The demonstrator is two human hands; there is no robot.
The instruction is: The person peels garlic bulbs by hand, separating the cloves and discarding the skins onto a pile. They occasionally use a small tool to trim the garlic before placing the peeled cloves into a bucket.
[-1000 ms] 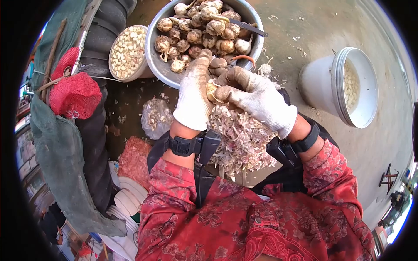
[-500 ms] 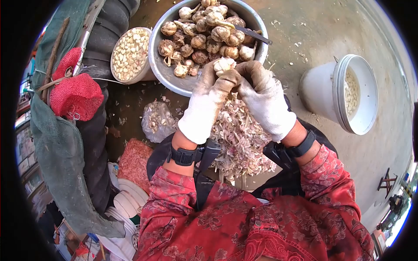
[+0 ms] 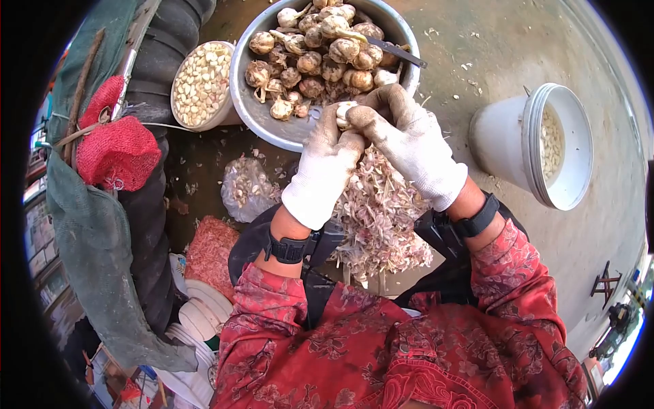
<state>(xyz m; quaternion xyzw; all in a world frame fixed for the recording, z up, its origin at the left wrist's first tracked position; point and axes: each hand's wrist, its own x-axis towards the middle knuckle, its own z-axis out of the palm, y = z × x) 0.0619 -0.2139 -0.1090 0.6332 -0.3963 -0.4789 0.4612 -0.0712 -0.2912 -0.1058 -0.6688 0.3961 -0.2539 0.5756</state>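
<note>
Both hands wear white gloves with soiled brown fingers and meet near the basin's front rim. My left hand (image 3: 323, 163) is closed around a garlic bulb (image 3: 345, 114), part of which shows white between the fingers. My right hand (image 3: 409, 140) presses its thumb and curled fingers on the same bulb from the right. Just beyond, a metal basin (image 3: 240, 102) holds many unpeeled garlic bulbs (image 3: 310, 63). A knife (image 3: 395, 52) lies across them, its far end hidden among the bulbs. Beneath the hands is a heap of garlic skins (image 3: 381, 218).
Left of the basin stands a bucket of peeled cloves (image 3: 202, 85). A white bucket (image 3: 501, 140) tilts at right with cloves inside. A clear plastic bag (image 3: 246, 191) and a red mesh sack (image 3: 210, 252) lie at left, near black ribbed tubing (image 3: 146, 225) and green netting (image 3: 88, 238).
My right hand has shifted left over the bulb, its thumb now across the bulb's front. Less of the bulb shows, and both hands sit slightly lower.
</note>
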